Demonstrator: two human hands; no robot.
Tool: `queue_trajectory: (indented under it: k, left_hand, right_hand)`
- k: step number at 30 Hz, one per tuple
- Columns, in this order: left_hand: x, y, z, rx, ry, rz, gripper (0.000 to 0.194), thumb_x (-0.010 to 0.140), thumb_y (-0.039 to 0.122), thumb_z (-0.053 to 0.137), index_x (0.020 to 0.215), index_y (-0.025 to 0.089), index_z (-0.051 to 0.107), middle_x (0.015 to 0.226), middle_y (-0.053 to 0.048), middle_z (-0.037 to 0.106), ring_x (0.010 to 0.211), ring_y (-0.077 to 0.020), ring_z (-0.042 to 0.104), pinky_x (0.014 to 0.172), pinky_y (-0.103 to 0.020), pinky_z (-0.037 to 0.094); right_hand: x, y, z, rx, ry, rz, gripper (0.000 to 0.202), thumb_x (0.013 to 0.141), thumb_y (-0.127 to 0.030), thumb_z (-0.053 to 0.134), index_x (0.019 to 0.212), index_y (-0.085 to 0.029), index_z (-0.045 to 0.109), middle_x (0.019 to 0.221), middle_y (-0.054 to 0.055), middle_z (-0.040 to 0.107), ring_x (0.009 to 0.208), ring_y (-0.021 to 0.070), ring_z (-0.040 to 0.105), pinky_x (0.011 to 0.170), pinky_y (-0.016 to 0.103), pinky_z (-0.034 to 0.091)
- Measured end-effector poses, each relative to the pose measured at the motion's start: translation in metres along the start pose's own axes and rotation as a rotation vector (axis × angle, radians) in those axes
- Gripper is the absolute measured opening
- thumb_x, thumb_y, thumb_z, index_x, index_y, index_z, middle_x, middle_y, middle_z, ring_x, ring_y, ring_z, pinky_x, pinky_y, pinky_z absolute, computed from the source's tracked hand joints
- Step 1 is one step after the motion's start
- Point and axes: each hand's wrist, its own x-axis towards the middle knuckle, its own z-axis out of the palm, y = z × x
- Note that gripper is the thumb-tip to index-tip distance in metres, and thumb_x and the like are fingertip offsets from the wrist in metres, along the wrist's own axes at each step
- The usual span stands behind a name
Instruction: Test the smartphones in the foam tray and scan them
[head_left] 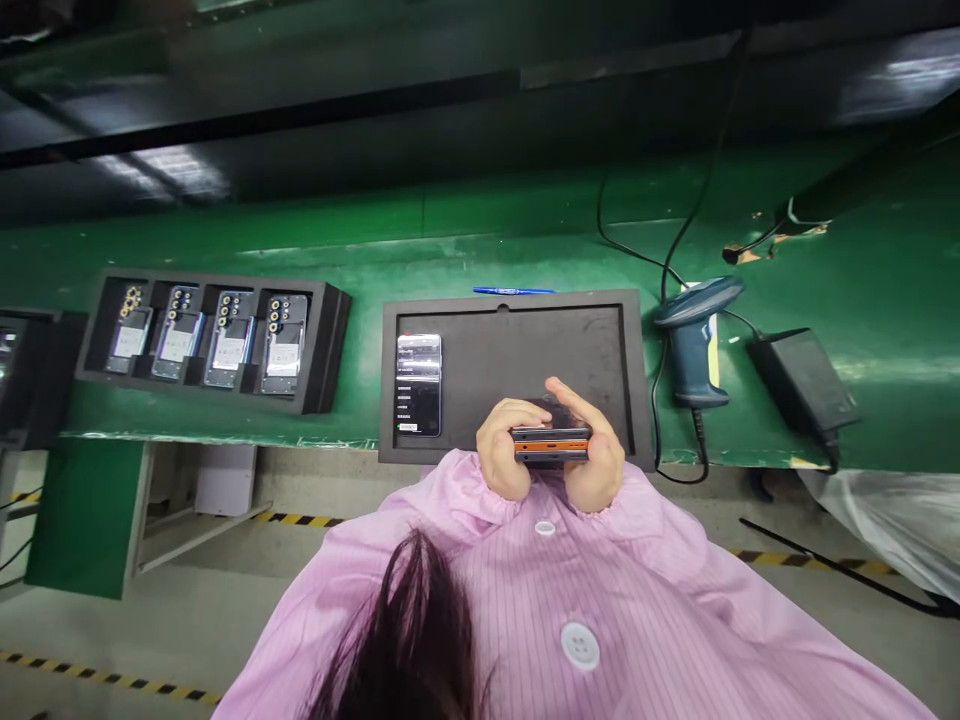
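Observation:
Between my two hands, close to my body, is a stack of phones (552, 447), dark ones with an orange-edged one among them. My left hand (504, 448) is closed around the stack's left end. At the other end, my right hand (598, 455) grips it, the thumb or a finger stretched along the top. The stack is held over the front edge of a shallow black foam tray (514, 375). Inside that tray, at its left side, lies a single phone (418, 385) with its screen lit, showing lines of text too small to read.
To the left, a black foam holder (324, 350) has several phones standing in slots, camera sides showing. A blue pen (514, 291) lies behind the tray. On the right are a barcode scanner (694, 345), a black power adapter (804, 380) and looping cables on the green bench (900, 300).

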Motion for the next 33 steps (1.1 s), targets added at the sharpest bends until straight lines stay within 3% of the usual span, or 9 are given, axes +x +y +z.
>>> queue_trajectory:
  k: [19,25,33]
  left_hand:
    - [0.010,0.000,-0.001,-0.020,-0.039,-0.039,0.041,0.091,0.036,0.027,0.077,0.018,0.062,0.074,-0.006,0.064,0.069,-0.0180,0.059,0.065,-0.034,0.047]
    - [0.009,-0.011,-0.003,0.020,-0.053,0.018,0.045,0.090,0.045,0.026,0.078,0.019,0.061,0.074,-0.006,0.064,0.068,-0.0187,0.060,0.063,-0.035,0.048]
    - [0.004,-0.027,-0.003,-0.012,-0.007,0.057,0.046,0.091,0.041,0.023,0.079,0.019,0.061,0.072,-0.006,0.064,0.064,-0.0180,0.060,0.062,-0.035,0.049]
  right_hand:
    - [0.009,0.009,-0.002,-0.002,-0.041,0.007,0.044,0.093,-0.041,0.030,0.112,-0.019,0.062,0.117,0.008,0.063,0.114,0.0267,0.055,0.098,0.046,0.043]
    - [0.010,0.009,-0.003,0.029,-0.056,-0.007,0.043,0.094,-0.041,0.030,0.114,-0.020,0.061,0.118,0.007,0.063,0.114,0.0252,0.055,0.098,0.045,0.042]
    - [0.010,0.005,-0.002,-0.094,-0.034,-0.002,0.049,0.092,-0.047,0.029,0.121,-0.017,0.055,0.123,0.011,0.058,0.117,0.0262,0.052,0.100,0.047,0.040]
